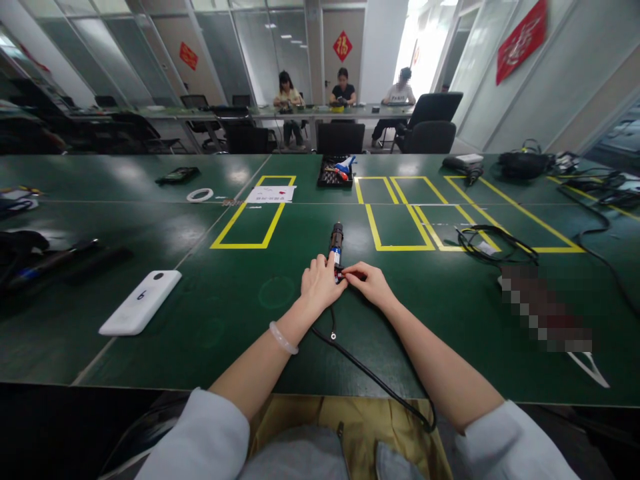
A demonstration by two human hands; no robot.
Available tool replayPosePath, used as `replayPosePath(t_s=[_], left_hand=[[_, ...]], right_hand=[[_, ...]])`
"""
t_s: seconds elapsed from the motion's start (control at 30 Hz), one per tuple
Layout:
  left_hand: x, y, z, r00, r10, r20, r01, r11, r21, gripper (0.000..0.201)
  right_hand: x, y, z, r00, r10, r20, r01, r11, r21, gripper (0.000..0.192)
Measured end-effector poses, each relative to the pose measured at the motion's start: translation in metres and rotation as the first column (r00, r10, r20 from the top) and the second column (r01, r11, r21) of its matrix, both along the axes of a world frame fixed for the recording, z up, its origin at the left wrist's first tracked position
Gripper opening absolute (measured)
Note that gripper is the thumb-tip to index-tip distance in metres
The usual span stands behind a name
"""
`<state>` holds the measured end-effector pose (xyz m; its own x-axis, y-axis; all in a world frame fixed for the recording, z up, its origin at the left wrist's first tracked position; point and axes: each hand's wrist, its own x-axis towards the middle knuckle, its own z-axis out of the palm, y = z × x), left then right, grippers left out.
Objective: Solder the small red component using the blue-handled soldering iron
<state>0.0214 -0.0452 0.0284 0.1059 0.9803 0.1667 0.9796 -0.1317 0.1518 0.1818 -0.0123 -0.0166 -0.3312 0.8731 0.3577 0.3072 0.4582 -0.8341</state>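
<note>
At the centre of the frame, a black tool [337,238] with a blue and silver band lies on the green counter [230,293], its long axis nearly upright in the frame, tip pointing to the top edge. Its lower end is under the left hand [320,281], fingers partly curled, thumb and forefinger holding it. Just to its lower right, the right hand [370,281] has thumb and forefinger drawn together; what they pinch cannot be told. At left, a white case [143,303] bears a "6" or "9"; the red door sign [343,46], top centre, reads "福".
</note>
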Motion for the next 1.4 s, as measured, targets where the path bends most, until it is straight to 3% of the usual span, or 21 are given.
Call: replayPosePath(t_s=[0.2, 0.4, 0.57, 0.87, 1.07, 1.23, 1.4], left_hand=[[0.000, 0.005, 0.001, 0.999, 0.013, -0.040, -0.012, 1.000, 0.009, 0.068], [-0.025, -0.004, 0.008, 0.995, 0.001, -0.098, -0.002, 1.000, -0.009, 0.071], [-0.068, -0.016, 0.010, 0.987, 0.068, -0.148, -0.074, 0.997, -0.033, 0.071], [-0.178, -0.040, 0.014, 0.934, 0.233, -0.271, -0.254, 0.966, -0.046, 0.071], [-0.238, -0.052, 0.017, 0.899, 0.353, -0.257, -0.377, 0.925, -0.046, 0.070], [-0.263, -0.056, 0.021, 0.851, 0.445, -0.279, -0.472, 0.881, -0.036, 0.064], [-0.256, -0.065, 0.024, 0.798, 0.450, -0.400, -0.423, 0.892, 0.159, 0.051]], right_hand=[[0.002, 0.002, -0.001, 0.996, -0.011, -0.090, -0.001, 0.992, -0.128, 0.022], [0.003, 0.003, -0.003, 0.996, -0.008, -0.089, -0.007, 0.985, -0.172, 0.021], [0.004, 0.005, -0.006, 0.997, -0.004, -0.080, -0.011, 0.981, -0.192, 0.021], [0.003, 0.002, -0.003, 0.998, 0.011, -0.059, -0.022, 0.980, -0.196, 0.020], [0.002, 0.001, -0.003, 0.999, 0.031, -0.038, -0.037, 0.981, -0.191, 0.020], [0.001, 0.001, -0.002, 0.999, 0.036, -0.010, -0.037, 0.983, -0.179, 0.020], [0.001, 0.001, -0.001, 0.999, 0.046, 0.003, -0.044, 0.984, -0.174, 0.021]])
